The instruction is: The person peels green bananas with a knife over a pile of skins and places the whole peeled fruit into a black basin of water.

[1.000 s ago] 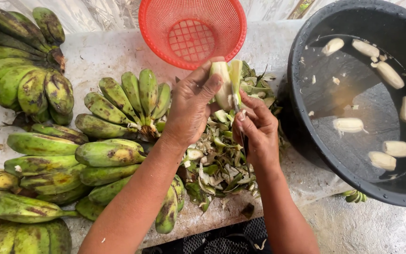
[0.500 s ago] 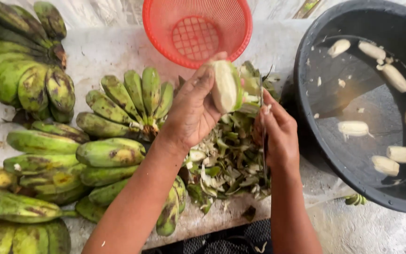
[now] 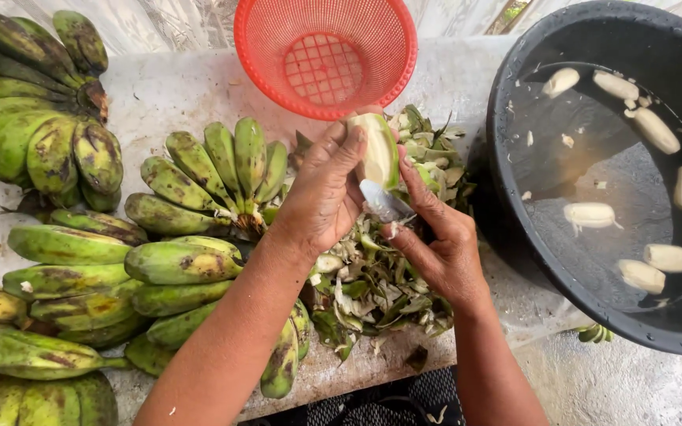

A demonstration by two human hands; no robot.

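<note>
A worn, pale stone-like table fills the frame, crowded at left with hands of green bananas and, at upper centre, a red plastic colander tipped on its side. At centre, just below the colander, the left hand holds a half-peeled banana upright, its fingers curled around the fruit's lower part with the thumb side pressed against the pale flesh. The right hand grips a small knife, fingers closed on the handle, which is hidden in the palm, and thumb extended up toward the fruit; the blade lies against the banana's base. Beneath both hands sits a heap of green peelings. At right, a large black tub of water holds several peeled bananas, floating well apart from one another. The unripe fruit looks firm and light, and stiff enough to take a steady grip, though the bared flesh is probably slick with sap, so the surest hold appears to be low on the part still covered by skin, clear of the blade. The peel seems tough and clinging, likely to come away in strips rather than slip off whole.
</note>
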